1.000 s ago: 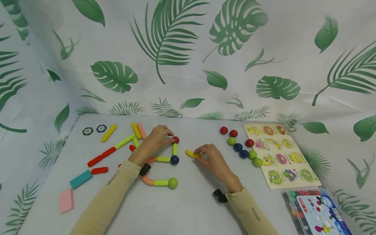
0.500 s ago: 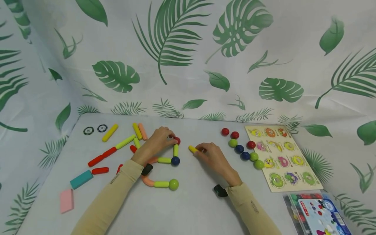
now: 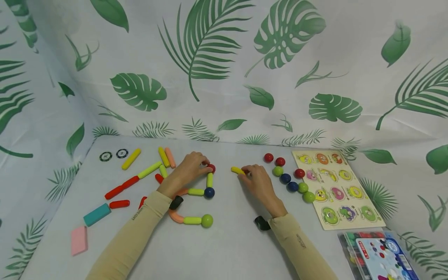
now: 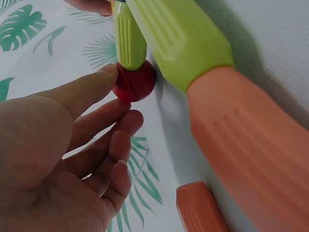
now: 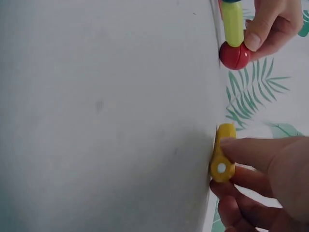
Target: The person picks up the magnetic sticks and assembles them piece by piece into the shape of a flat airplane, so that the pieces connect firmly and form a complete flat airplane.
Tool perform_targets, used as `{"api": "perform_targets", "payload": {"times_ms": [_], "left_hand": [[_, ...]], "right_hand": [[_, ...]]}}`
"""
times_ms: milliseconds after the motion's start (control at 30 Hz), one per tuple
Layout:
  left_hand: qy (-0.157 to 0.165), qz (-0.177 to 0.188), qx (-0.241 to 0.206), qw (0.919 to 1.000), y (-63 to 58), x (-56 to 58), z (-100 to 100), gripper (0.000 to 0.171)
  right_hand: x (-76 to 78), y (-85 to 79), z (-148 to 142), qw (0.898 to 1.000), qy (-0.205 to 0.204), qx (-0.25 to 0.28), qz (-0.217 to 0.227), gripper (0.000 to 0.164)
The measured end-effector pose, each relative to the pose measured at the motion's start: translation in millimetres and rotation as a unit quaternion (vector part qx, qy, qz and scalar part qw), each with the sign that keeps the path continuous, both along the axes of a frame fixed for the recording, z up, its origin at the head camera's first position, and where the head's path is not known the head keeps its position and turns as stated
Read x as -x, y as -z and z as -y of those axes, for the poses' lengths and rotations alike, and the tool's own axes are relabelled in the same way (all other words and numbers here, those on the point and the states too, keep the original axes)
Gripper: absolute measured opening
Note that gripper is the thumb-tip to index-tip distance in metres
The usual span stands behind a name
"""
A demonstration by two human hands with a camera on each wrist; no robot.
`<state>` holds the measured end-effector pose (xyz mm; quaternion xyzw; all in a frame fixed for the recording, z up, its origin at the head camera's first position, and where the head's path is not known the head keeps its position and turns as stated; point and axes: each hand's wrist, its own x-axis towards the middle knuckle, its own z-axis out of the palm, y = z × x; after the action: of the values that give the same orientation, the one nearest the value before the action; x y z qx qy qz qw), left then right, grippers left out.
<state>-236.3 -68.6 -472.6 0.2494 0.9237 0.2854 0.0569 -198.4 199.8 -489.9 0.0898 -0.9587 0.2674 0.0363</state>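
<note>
With its thumb and fingertips my left hand pinches a red ball. A light green rod joins that ball to a dark blue ball. From the blue ball another green rod runs left to an orange curved piece, partly hidden by my wrist. Below, a green rod ends in a green ball. Apart from these, to the right, my right hand pinches a short yellow rod. In the right wrist view a whitish spot shows on the yellow rod's end.
Loose red, green and blue balls lie by a fruit picture board. A clear box stands front right. Left are yellow, red and orange rods, a teal block, a pink block and two round chips.
My right hand has shifted right and slightly away with the yellow rod, whose angle in the fingers has changed. The left hand has kept its hold on the red ball, almost still.
</note>
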Motion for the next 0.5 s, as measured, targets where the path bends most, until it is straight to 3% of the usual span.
{"api": "perform_targets", "payload": {"times_ms": [267, 500], "left_hand": [[0.001, -0.004, 0.004, 1.0000, -2.5, 0.0, -0.1, 0.035], [0.002, -0.008, 0.009, 0.9999, -2.2, -0.1, -0.8, 0.035]], "right_hand": [[17.9, -1.7, 14.5, 0.999, -0.008, -0.031, 0.011, 0.027], [33.9, -6.7, 35.4, 0.997, -0.058, -0.051, -0.008, 0.025]]}}
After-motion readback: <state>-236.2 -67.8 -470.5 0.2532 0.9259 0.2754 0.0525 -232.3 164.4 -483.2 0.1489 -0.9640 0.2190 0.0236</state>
